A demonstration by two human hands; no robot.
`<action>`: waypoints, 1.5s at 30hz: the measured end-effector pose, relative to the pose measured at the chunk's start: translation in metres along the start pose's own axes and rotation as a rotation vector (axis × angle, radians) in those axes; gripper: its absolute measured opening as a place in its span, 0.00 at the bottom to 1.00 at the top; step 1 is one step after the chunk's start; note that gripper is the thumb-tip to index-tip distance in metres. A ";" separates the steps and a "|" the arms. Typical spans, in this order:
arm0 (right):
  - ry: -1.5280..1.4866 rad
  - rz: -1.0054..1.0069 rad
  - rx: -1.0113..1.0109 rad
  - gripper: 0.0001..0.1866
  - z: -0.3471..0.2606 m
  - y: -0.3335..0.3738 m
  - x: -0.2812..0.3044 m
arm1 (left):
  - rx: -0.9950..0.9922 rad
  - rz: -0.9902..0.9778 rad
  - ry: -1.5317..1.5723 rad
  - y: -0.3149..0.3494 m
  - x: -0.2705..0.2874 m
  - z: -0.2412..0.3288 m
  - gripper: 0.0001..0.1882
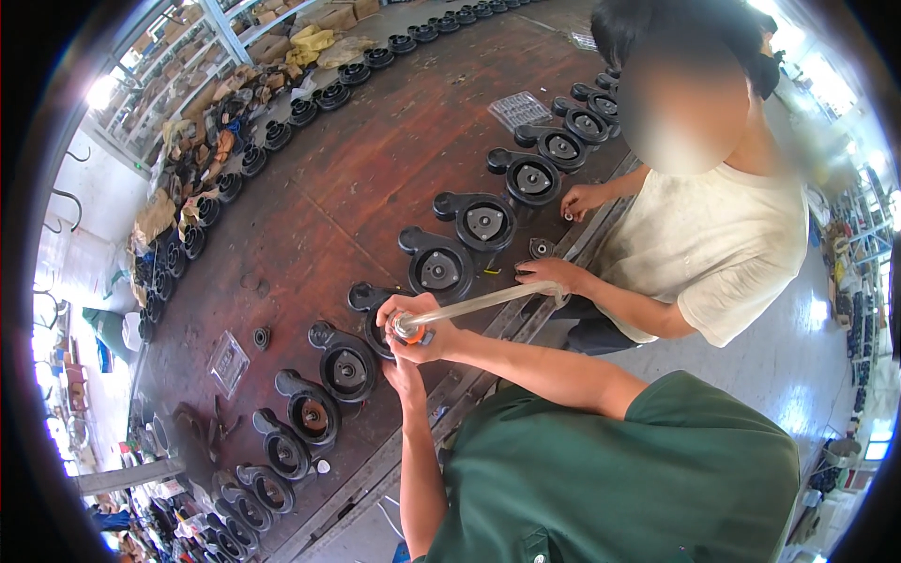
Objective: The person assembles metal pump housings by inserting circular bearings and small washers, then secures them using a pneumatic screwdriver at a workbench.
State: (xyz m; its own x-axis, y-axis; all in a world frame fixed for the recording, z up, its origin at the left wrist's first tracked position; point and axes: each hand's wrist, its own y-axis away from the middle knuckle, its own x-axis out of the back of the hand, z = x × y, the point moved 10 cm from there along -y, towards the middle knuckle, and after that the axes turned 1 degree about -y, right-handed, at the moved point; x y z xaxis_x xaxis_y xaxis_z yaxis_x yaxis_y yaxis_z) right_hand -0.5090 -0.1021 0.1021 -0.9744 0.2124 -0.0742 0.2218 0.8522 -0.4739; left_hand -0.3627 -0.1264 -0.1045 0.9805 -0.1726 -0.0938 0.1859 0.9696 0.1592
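My right hand (430, 343) is wrapped round an upright hand-held air driver (410, 328) with a metal top and an orange part. A pale, translucent hose (488, 299) runs from its top toward the co-worker. Beneath the tool stands a black blower-like housing (361, 296) with a round body and a side spout, mostly covered by my hands. Just below the right one, my left hand (404, 377) reaches to that housing's near edge; its fingers are largely hidden. Similar housings with grey metal plates, one nearer (347, 370) and one farther (439, 268), flank it.
A co-worker (741, 235) stands at right, one hand (554, 274) by a small dark part (542, 248). More housings line the near edge of the red-brown table (310, 225). Black round parts (302, 112) follow its far edge. Clear plastic trays (228, 364) lie on it.
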 end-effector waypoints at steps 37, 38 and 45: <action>0.058 -0.003 0.003 0.13 0.001 0.001 0.001 | -0.030 0.032 0.003 0.006 -0.006 0.019 0.23; 0.054 -0.003 0.005 0.14 0.001 0.001 0.002 | -0.032 0.024 -0.004 0.005 -0.006 0.018 0.23; 0.019 -0.006 -0.042 0.17 0.000 0.001 0.005 | 0.268 0.034 0.107 0.014 -0.002 -0.013 0.26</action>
State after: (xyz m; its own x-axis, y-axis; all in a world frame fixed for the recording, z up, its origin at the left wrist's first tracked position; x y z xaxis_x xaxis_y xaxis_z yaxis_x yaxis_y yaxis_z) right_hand -0.5132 -0.1002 0.1010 -0.9749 0.2160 -0.0547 0.2179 0.8728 -0.4366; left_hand -0.3633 -0.1100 -0.1148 0.9768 -0.1075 -0.1853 0.1772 0.8917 0.4166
